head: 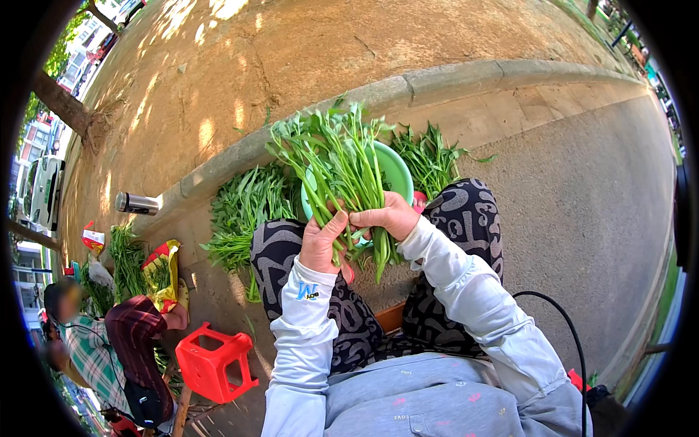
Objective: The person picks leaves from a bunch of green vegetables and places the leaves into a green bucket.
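My left hand and my right hand meet over my lap, thumbs nearly touching. Both grip a bunch of leafy green stems, which look like water spinach. The cut ends hang down between my hands, and the leaves fan out away from me. Behind the bunch is a light green plastic basin, its inside mostly covered by the stems. One heap of the same greens lies left of the basin. Another pile of greens rests on its right, by my knee.
A stone kerb runs behind the basin, with bare soil beyond. A steel flask lies or stands by the kerb. To the left are an overturned-looking red plastic stool, a yellow-and-red bag and a seated person.
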A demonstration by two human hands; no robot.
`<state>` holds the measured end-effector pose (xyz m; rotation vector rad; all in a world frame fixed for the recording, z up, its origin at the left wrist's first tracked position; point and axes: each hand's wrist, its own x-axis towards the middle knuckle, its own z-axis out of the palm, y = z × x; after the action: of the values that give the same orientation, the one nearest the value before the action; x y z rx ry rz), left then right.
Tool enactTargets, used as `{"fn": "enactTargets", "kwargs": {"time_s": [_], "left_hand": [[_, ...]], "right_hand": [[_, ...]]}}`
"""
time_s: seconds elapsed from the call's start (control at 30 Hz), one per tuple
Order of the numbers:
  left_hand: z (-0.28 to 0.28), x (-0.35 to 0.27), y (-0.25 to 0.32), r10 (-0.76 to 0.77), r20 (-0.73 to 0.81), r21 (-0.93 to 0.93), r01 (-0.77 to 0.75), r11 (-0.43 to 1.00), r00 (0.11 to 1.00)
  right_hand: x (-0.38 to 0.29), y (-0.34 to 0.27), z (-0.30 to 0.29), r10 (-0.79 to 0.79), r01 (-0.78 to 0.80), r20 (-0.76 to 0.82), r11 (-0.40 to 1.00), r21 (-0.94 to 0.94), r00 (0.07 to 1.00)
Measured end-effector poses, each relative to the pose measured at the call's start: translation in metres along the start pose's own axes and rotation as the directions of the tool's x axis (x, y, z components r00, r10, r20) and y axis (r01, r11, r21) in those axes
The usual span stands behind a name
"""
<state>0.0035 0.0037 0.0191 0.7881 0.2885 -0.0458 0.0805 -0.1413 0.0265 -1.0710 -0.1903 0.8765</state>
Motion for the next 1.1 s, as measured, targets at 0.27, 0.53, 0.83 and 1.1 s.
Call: {"fn": "enactTargets", "kwargs": {"time_s": [0.27,0.53,0.83,1.1], "left_hand": [[-0.003,0.000,0.001,0.007,-0.025,-0.048,-0.008,0.999,1.000],[-0.003,0.002,0.009,0.054,-0.120,-0.101,-0.066,0.993,0.991],[-0.012,0.001,0.007,-0.050,-0.044,-0.033,0.048,0.998,0.998],[-0.011,0.003,-0.001,-0.027,-0.026,0.354,0.035,0.934,0.999]], "right_hand": [[0.003,-0.001,-0.003,0.074,-0.077,0.042,0.995,0.068,0.996],[0.000,0.001,-0.008,-0.007,0.007,-0.058,1.000,0.013,0.998],[0.006,-0.005,-0.017,-0.033,0.050,-0.146,0.992,0.114,0.989],[0.010,0.000,-0.016,-0.119,0.150,-0.219,0.980,0.131,0.969]]}}
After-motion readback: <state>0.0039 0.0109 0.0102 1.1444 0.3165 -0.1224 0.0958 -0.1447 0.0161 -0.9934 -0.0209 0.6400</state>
